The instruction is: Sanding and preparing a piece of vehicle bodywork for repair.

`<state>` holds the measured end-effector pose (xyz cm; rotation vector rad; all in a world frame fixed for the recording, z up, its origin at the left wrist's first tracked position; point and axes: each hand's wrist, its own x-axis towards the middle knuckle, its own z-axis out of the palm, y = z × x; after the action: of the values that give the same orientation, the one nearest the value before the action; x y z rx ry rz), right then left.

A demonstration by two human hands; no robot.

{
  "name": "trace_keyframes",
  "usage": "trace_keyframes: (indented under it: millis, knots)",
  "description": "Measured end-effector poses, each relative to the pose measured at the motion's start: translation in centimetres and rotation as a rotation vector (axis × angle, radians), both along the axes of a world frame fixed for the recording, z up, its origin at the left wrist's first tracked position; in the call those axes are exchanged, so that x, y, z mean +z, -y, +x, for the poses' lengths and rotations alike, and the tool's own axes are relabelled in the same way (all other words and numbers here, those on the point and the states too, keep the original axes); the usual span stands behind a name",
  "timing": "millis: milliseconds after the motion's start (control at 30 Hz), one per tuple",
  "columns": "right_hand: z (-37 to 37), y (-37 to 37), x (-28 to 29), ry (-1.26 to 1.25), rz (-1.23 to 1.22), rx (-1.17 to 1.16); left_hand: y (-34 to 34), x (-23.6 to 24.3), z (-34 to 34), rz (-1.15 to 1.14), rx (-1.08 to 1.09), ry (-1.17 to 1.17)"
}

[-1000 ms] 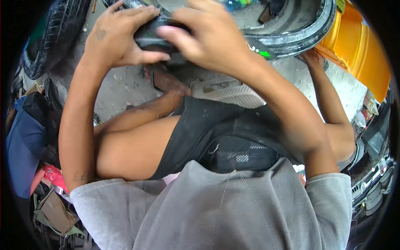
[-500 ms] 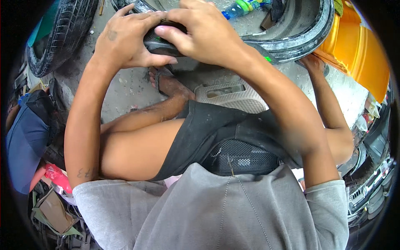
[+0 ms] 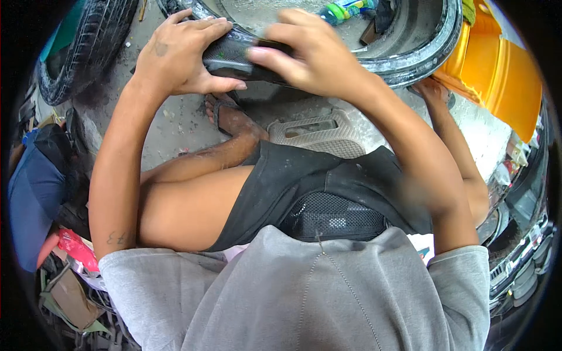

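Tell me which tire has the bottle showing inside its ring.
The tire at top centre-right: the green-and-blue bottle shows inside its ring. The other tire, upper left, shows its tread and no bottle.

I see a treaded tyre (image 3: pixel 96 50) standing far left, a clear-and-green bottle (image 3: pixel 335 13) lying at the far side, and an orange plastic panel (image 3: pixel 504 73) far right. A pale slotted plastic piece (image 3: pixel 339 141) sits mid-scene; near left, I spot a crumpled pinkish-red bag (image 3: pixel 79 248).
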<state>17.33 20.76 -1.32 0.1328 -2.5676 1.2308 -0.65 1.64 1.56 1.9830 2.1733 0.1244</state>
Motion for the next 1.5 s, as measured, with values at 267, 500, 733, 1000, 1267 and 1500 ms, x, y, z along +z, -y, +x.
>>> trace_keyframes:
  millis: [267, 500, 733, 1000, 1267, 1500]
  knots:
    - [0.5, -1.1, 2.5, 0.094, 0.088, -0.007, -2.0, 2.9, -0.6, -0.231, -0.013, -0.030]
    - [6.0, -1.6, 2.7, 0.161, 0.056, -0.067, -1.1, 0.7, -0.2, 0.078, -0.063, 0.052]
    - [-1.8, 3.5, 1.4, 0.049, 0.067, -0.190, -0.7, -0.2, -0.7, 0.160, -0.062, 0.078]
    - [4.5, 1.6, 2.8, 0.186, 0.120, -0.249, -1.3, 0.7, -0.5, 0.118, -0.113, 0.021]
    - [3.9, 0.6, 0.6, -0.023, 0.121, -0.099, -0.3, 0.3, -0.3, 0.133, -0.086, 0.006]
    - [-0.7, 3.3, 1.2, -0.084, 0.159, -0.169, -1.1, 0.3, -0.5, 0.157, -0.103, 0.057]
